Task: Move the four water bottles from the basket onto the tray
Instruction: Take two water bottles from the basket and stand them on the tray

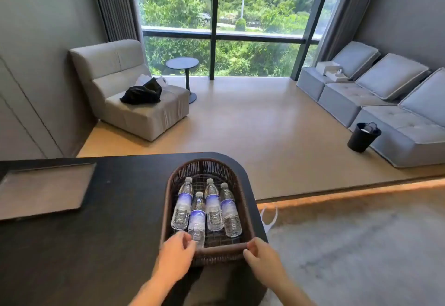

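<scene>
A dark brown wicker basket [207,166] stands at the right end of the black counter. Several clear water bottles with blue labels lie side by side in it, caps pointing away: the leftmost bottle [183,205], a nearer one [198,221], one right of that [213,207] and the rightmost bottle [230,211]. My left hand [174,249] is curled at the basket's near left corner, touching the rim. My right hand [260,255] holds the near rim at its right end. A flat grey tray [45,190] lies on the counter at far left, with nothing on it.
The black counter [108,233] has a rounded right corner just past the basket, with floor beyond. A grey armchair [130,93] with a black bag, a small round table [182,63], a grey sofa [385,103] and a black bin [363,137] stand farther off.
</scene>
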`<state>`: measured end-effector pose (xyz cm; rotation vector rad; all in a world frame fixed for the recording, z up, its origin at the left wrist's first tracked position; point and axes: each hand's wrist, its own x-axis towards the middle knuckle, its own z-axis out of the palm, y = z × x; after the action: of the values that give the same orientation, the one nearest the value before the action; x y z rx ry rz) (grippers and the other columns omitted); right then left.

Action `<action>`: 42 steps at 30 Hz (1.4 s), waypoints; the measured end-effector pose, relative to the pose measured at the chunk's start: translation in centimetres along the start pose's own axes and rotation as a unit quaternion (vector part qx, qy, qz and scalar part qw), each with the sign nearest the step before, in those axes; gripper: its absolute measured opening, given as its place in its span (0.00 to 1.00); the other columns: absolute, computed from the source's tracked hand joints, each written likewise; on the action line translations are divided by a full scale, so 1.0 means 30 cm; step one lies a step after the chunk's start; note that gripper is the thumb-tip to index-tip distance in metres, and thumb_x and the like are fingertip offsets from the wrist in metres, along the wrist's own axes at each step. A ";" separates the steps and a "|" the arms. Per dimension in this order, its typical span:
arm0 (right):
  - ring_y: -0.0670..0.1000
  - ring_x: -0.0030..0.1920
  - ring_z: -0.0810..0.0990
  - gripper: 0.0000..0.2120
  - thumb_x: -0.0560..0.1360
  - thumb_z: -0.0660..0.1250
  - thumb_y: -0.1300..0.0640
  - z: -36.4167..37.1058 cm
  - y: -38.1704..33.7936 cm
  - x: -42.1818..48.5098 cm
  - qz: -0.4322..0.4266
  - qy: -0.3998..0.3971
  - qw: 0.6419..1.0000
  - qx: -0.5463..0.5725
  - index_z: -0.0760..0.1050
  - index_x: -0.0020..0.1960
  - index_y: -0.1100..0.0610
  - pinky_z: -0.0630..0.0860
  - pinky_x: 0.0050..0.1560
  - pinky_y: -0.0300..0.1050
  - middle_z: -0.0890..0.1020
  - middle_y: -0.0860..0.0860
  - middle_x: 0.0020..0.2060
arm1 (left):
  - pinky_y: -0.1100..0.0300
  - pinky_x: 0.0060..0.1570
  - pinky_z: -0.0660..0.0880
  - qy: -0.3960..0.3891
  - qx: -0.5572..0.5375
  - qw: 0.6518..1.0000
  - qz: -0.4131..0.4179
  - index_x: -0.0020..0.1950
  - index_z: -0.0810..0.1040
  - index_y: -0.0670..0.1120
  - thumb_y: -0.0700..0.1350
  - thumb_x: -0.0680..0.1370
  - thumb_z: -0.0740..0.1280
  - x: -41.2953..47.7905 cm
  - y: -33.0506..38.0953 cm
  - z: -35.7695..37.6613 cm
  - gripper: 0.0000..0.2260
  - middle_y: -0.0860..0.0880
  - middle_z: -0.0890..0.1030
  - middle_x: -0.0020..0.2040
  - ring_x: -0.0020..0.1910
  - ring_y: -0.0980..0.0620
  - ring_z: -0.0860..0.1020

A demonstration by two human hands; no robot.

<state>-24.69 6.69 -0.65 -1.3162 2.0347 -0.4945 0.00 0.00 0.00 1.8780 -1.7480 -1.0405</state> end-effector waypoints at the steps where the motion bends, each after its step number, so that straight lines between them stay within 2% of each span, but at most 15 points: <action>1: 0.40 0.42 0.79 0.06 0.78 0.69 0.51 0.008 -0.023 0.056 -0.005 0.002 1.000 0.014 0.75 0.44 0.48 0.71 0.38 0.32 0.82 0.44 0.41 | 0.58 0.39 0.74 -0.002 -0.003 1.000 0.009 0.43 0.79 0.51 0.49 0.76 0.69 0.065 0.002 -0.007 0.04 0.52 0.82 0.38 0.38 0.56 0.78; 5: 0.42 0.44 0.81 0.03 0.80 0.69 0.50 0.007 -0.153 0.258 0.008 -0.020 0.999 0.026 0.76 0.48 0.47 0.73 0.40 0.35 0.82 0.44 0.44 | 0.54 0.38 0.74 -0.030 -0.021 0.999 -0.008 0.42 0.77 0.50 0.49 0.76 0.67 0.295 0.050 -0.045 0.05 0.52 0.81 0.39 0.38 0.52 0.79; 8: 0.43 0.45 0.80 0.05 0.80 0.68 0.49 0.020 -0.244 0.421 0.015 -0.040 0.999 0.020 0.75 0.51 0.49 0.73 0.40 0.39 0.82 0.45 0.45 | 0.50 0.42 0.74 -0.040 -0.009 0.999 -0.024 0.43 0.77 0.43 0.46 0.76 0.67 0.472 0.066 -0.041 0.07 0.46 0.81 0.41 0.43 0.43 0.79; 10: 0.46 0.45 0.80 0.07 0.79 0.67 0.48 0.033 -0.294 0.533 0.017 -0.048 0.999 0.011 0.75 0.53 0.51 0.73 0.41 0.42 0.82 0.47 0.46 | 0.50 0.47 0.73 -0.040 -0.003 0.999 -0.038 0.48 0.77 0.40 0.46 0.76 0.66 0.585 0.073 -0.024 0.08 0.43 0.80 0.49 0.51 0.39 0.77; 13: 0.49 0.47 0.80 0.09 0.78 0.68 0.48 0.071 -0.346 0.684 0.029 -0.058 0.998 0.007 0.73 0.55 0.51 0.74 0.45 0.46 0.80 0.48 0.46 | 0.52 0.54 0.70 -0.044 0.007 0.996 -0.076 0.62 0.75 0.41 0.51 0.77 0.67 0.708 0.078 0.006 0.18 0.42 0.75 0.60 0.59 0.39 0.75; 15: 0.52 0.48 0.81 0.12 0.78 0.68 0.48 0.100 -0.370 0.771 0.034 -0.059 0.998 0.003 0.74 0.57 0.54 0.76 0.49 0.49 0.80 0.49 0.46 | 0.50 0.59 0.71 -0.043 0.010 0.995 -0.086 0.66 0.73 0.41 0.52 0.77 0.68 0.774 0.075 0.030 0.22 0.40 0.74 0.63 0.62 0.39 0.74; 18: 0.53 0.49 0.81 0.14 0.77 0.70 0.48 0.140 -0.386 0.885 0.044 -0.073 0.996 -0.018 0.76 0.57 0.56 0.74 0.47 0.49 0.81 0.51 0.49 | 0.48 0.61 0.70 -0.049 0.061 0.991 -0.105 0.69 0.71 0.40 0.54 0.78 0.67 0.859 0.070 0.064 0.24 0.39 0.73 0.66 0.64 0.38 0.73; 21: 0.53 0.44 0.80 0.13 0.74 0.72 0.48 0.171 -0.375 0.972 0.049 -0.101 0.993 -0.045 0.77 0.51 0.57 0.76 0.46 0.51 0.82 0.52 0.45 | 0.48 0.62 0.69 -0.062 0.095 0.986 -0.119 0.69 0.70 0.39 0.54 0.80 0.66 0.926 0.065 0.090 0.24 0.38 0.74 0.67 0.65 0.37 0.74; 24: 0.55 0.49 0.81 0.15 0.74 0.75 0.46 0.190 -0.359 1.028 0.058 -0.137 0.985 -0.085 0.77 0.51 0.56 0.78 0.50 0.52 0.82 0.53 0.46 | 0.48 0.64 0.69 -0.066 0.128 0.982 -0.120 0.69 0.70 0.37 0.53 0.80 0.67 0.979 0.056 0.109 0.25 0.37 0.75 0.67 0.65 0.38 0.74; 27: 0.55 0.48 0.82 0.16 0.73 0.77 0.45 0.201 -0.353 1.066 0.065 -0.163 0.977 -0.121 0.76 0.48 0.54 0.80 0.49 0.51 0.82 0.51 0.45 | 0.49 0.63 0.71 -0.071 0.155 0.979 -0.110 0.69 0.72 0.38 0.53 0.79 0.69 1.010 0.049 0.124 0.24 0.38 0.76 0.65 0.64 0.38 0.75; 33: 0.55 0.47 0.80 0.20 0.69 0.78 0.39 0.198 -0.359 1.061 0.054 -0.161 0.971 -0.169 0.73 0.44 0.53 0.76 0.45 0.50 0.81 0.52 0.44 | 0.52 0.49 0.76 -0.084 0.164 0.978 -0.101 0.53 0.82 0.43 0.53 0.76 0.73 1.024 0.049 0.117 0.14 0.42 0.82 0.54 0.53 0.41 0.80; 36: 0.56 0.52 0.77 0.23 0.68 0.79 0.41 0.183 -0.349 1.006 0.050 -0.131 0.985 -0.103 0.74 0.51 0.55 0.77 0.54 0.55 0.79 0.54 0.50 | 0.53 0.48 0.77 -0.091 0.158 0.979 -0.091 0.42 0.78 0.47 0.53 0.76 0.73 1.008 0.059 0.098 0.11 0.43 0.83 0.52 0.51 0.41 0.80; 38: 0.53 0.50 0.78 0.23 0.68 0.80 0.44 0.168 -0.335 0.953 0.028 -0.098 0.994 -0.048 0.74 0.52 0.55 0.77 0.50 0.51 0.78 0.52 0.50 | 0.52 0.50 0.77 -0.094 0.153 0.980 -0.082 0.46 0.80 0.45 0.54 0.75 0.73 0.991 0.072 0.077 0.12 0.42 0.82 0.54 0.53 0.41 0.80; 40: 0.46 0.47 0.80 0.22 0.69 0.80 0.46 0.149 -0.324 0.891 0.005 -0.084 0.996 -0.001 0.73 0.54 0.52 0.74 0.43 0.40 0.80 0.47 0.48 | 0.49 0.53 0.77 -0.091 0.141 0.983 -0.074 0.53 0.82 0.44 0.55 0.74 0.75 0.964 0.085 0.048 0.17 0.42 0.79 0.56 0.54 0.41 0.78; 42: 0.41 0.44 0.82 0.22 0.71 0.79 0.47 0.135 -0.316 0.829 -0.008 -0.083 0.996 0.039 0.71 0.56 0.50 0.74 0.42 0.36 0.83 0.45 0.47 | 0.47 0.56 0.76 -0.090 0.112 0.988 -0.057 0.55 0.81 0.44 0.57 0.72 0.77 0.917 0.089 0.018 0.20 0.44 0.75 0.57 0.55 0.42 0.77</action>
<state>-22.57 -19.68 -5.59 -1.2843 1.8526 -0.4521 -3.41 -26.85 -5.68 2.0990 -1.9489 -1.1274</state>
